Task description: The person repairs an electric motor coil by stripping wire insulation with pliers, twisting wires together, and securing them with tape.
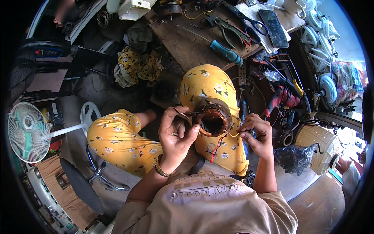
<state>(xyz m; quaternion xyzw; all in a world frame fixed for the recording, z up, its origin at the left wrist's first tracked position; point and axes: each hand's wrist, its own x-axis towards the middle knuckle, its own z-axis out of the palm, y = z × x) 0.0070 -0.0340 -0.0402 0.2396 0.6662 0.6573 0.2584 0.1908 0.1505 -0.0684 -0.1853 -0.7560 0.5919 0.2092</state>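
— What does the left hand (176, 134) have?

— The stator (212, 119), a round copper-wound ring with a dark hole in the middle. The grip is closed on its left side: fingers curl over the rim, thumb lower down. A gold bracelet (161, 170) sits on that wrist.

— And the right hand (256, 134)?

— Its grip is pinched shut on a thin yellow wire (230, 134), thumb and fingertips together. The hand is just to the right of the stator, a little lower than its hole.

— Where does that wire go?

— Left, to the ring's lower right edge. A red wire (217, 146) hangs down from about the same spot, free of both hands.

— So the stator lies between the grips?

— Yes, held by the left, linked to the right only through the wire. It sits just above the right knee (208, 84), in yellow flowered cloth. The other knee (117, 136) is off to the left.

— What's beyond that?

— A wooden bench (187, 43) further up, well apart from the hands. On it lie a blue-handled screwdriver (226, 51), scissors (249, 21) and a dark phone (274, 28).

— And to the sides?

— A red drill (281, 97) on the right, near the right hand, with a pale fan guard (315, 146) below it. Far left stands a small white fan (28, 132) with green blades.
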